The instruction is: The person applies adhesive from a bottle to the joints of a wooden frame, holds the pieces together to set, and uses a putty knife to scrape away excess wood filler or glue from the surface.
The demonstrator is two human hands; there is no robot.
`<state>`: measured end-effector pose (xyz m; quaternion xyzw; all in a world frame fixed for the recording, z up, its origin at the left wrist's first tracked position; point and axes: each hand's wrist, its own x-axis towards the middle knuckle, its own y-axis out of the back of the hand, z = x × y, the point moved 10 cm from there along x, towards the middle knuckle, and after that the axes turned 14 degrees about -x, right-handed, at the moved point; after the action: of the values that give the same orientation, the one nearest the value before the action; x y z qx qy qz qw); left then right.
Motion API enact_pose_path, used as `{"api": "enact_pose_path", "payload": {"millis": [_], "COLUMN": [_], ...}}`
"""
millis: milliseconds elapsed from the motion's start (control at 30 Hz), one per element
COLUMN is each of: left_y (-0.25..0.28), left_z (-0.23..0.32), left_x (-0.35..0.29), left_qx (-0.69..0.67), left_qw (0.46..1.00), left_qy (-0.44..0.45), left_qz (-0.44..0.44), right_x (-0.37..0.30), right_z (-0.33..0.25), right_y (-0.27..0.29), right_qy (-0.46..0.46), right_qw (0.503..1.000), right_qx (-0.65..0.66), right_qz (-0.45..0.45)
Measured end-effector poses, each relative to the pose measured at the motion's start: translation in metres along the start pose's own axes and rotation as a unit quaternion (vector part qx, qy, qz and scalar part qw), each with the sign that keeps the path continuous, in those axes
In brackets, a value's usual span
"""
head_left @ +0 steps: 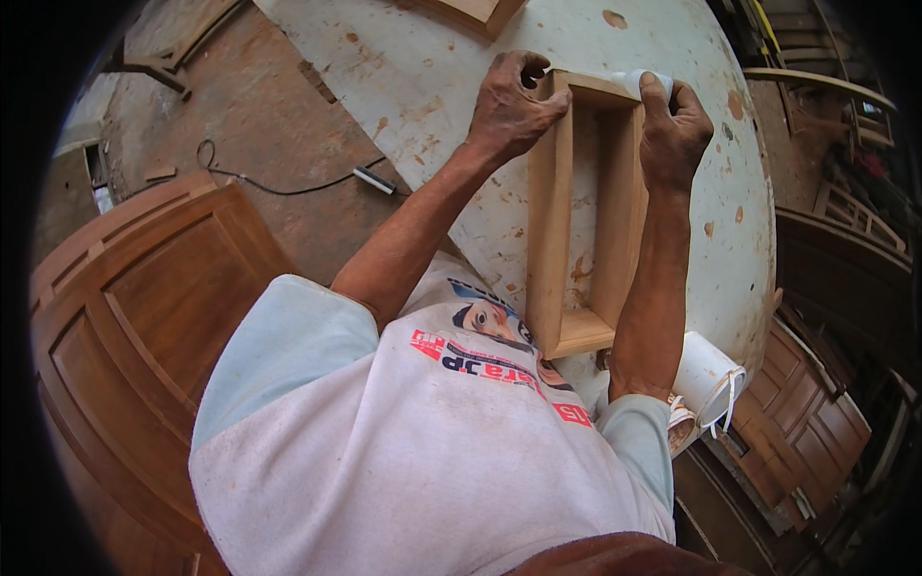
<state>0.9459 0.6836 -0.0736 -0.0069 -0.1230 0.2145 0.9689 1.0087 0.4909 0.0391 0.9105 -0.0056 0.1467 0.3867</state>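
Note:
A long rectangular wooden frame (550, 221), open in the middle, lies on the pale, stained work table (461, 144), its near end close to my body. My left hand (514, 110) is closed on the frame's far left corner, thumb on the top edge and fingers curled over the outer side. At the far right corner, my right hand (676, 134) pinches a small white piece (629, 81) between thumb and fingers. That piece sits against the frame's far end; my fingers cover much of it, so its kind cannot be told.
A white bucket (709, 379) with a handle stands by my right forearm. Another wooden piece (475, 12) lies at the table's far edge. Panelled wooden doors (182, 278) lean at left, more panels (812, 413) at right. A black cable (279, 190) crosses the floor.

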Motion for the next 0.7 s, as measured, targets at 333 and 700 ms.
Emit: {"api": "enact_pose_path", "payload": {"millis": [333,700], "left_y": [0.005,-0.01], "left_z": [-0.012,-0.037], "left_x": [-0.012,-0.053], "left_qx": [0.005,0.022], "left_qw": [0.998,0.97], "left_qy": [0.063,0.24], "left_qz": [0.021,-0.031], "right_x": [-0.002,-0.006], "right_z": [0.015,0.008], "right_y": [0.0,0.0], "right_qy": [-0.018,-0.006], "right_qw": [0.999,0.999], "right_qx": [0.045,0.052], "right_qz": [0.005,0.014]}}
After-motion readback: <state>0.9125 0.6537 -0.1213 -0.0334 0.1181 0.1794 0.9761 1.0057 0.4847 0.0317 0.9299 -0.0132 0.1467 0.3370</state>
